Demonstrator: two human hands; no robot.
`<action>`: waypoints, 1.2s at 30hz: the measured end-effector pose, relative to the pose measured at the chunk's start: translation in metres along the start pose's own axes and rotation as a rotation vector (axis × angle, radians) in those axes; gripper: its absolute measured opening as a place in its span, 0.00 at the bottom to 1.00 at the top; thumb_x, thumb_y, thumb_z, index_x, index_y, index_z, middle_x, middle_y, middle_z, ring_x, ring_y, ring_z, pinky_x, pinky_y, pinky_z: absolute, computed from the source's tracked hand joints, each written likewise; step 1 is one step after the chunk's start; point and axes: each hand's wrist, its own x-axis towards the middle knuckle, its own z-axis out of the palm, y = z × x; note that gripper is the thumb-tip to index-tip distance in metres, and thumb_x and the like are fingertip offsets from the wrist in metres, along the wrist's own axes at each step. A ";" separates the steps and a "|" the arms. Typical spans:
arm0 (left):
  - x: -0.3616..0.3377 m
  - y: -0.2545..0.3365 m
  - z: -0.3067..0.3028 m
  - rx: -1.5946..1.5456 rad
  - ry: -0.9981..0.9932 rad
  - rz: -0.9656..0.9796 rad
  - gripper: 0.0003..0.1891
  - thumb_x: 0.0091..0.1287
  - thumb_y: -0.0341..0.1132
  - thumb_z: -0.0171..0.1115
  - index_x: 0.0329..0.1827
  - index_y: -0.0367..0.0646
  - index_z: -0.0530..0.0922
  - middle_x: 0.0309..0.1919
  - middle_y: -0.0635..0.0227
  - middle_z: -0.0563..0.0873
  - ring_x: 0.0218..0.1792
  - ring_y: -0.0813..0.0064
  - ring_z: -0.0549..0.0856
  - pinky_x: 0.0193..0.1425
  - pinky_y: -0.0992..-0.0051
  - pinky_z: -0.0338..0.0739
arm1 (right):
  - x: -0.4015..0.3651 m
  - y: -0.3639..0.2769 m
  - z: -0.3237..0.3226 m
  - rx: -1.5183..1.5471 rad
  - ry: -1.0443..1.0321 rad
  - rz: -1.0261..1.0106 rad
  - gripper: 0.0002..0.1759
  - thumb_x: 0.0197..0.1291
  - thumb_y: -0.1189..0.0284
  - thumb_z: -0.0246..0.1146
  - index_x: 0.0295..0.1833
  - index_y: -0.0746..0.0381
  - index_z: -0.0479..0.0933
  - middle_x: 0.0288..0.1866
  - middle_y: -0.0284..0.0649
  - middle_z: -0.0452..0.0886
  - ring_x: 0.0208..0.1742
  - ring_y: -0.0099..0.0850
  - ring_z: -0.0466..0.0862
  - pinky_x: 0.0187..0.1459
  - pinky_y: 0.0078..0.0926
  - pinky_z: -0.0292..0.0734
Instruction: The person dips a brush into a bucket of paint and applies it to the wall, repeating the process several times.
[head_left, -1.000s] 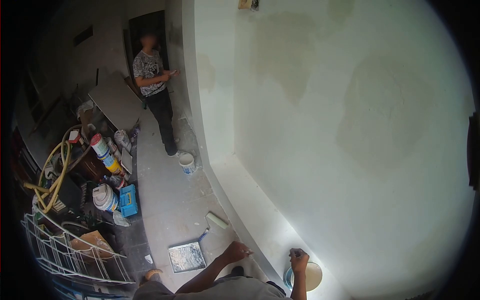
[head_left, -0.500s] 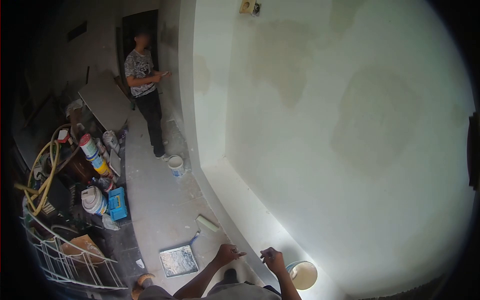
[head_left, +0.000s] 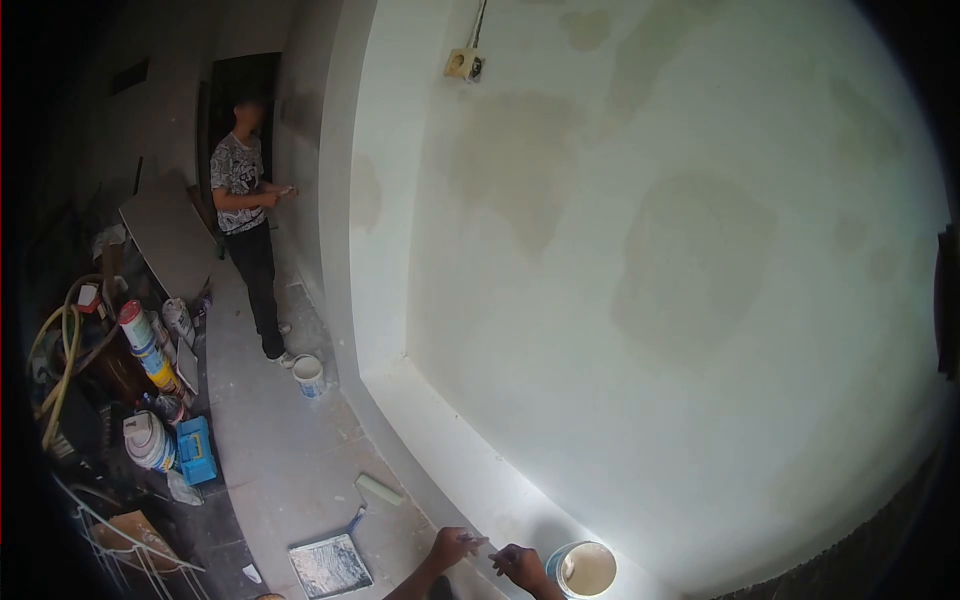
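Note:
Near the bottom middle, my left hand (head_left: 455, 546) is closed, fingers bent around something pale and too small to make out. My right hand (head_left: 518, 567) is just to its right, a small gap between them, its fingers pinched together; whatever they hold is too small to name. Beside the right hand, a bucket (head_left: 587, 571) with pale contents and something light inside stands on the white ledge (head_left: 470, 443). Left of my hands, a paint tray (head_left: 331, 567) with white residue lies on the floor, and a roller (head_left: 379, 489) lies above it.
A patchy pale wall (head_left: 560, 330) fills the right side, with an electrical box (head_left: 464, 65) up high. Another person (head_left: 245, 190) stands at the back left near a white bucket (head_left: 308, 376). Containers, a blue toolbox (head_left: 196, 450), hose (head_left: 72, 370) and a wire rack (head_left: 125, 545) crowd the left.
The view has tilted up and turned right, so the scene sits lower and further left. My hands remain close together near the ledge, and the distant person still stands at the back.

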 end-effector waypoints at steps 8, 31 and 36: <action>-0.065 0.003 0.031 -0.236 0.042 -0.162 0.14 0.68 0.41 0.63 0.37 0.36 0.84 0.26 0.65 0.88 0.24 0.81 0.86 0.24 0.82 0.76 | -0.065 0.016 -0.005 -0.026 0.078 -0.180 0.09 0.67 0.74 0.60 0.43 0.71 0.79 0.33 0.44 0.86 0.31 0.31 0.87 0.35 0.25 0.81; -0.255 0.039 0.113 -0.118 0.010 -0.349 0.13 0.66 0.42 0.65 0.38 0.39 0.84 0.31 0.65 0.89 0.26 0.82 0.85 0.27 0.83 0.74 | -0.353 0.295 0.014 0.049 0.401 0.182 0.08 0.56 0.71 0.66 0.32 0.66 0.81 0.27 0.44 0.84 0.27 0.32 0.85 0.34 0.30 0.79; -0.275 0.035 0.105 -0.047 -0.040 -0.284 0.11 0.66 0.40 0.65 0.38 0.39 0.84 0.30 0.66 0.89 0.25 0.83 0.84 0.28 0.82 0.74 | -0.297 0.191 -0.004 -0.030 0.421 0.050 0.11 0.46 0.66 0.72 0.28 0.63 0.83 0.26 0.43 0.85 0.29 0.36 0.85 0.36 0.31 0.79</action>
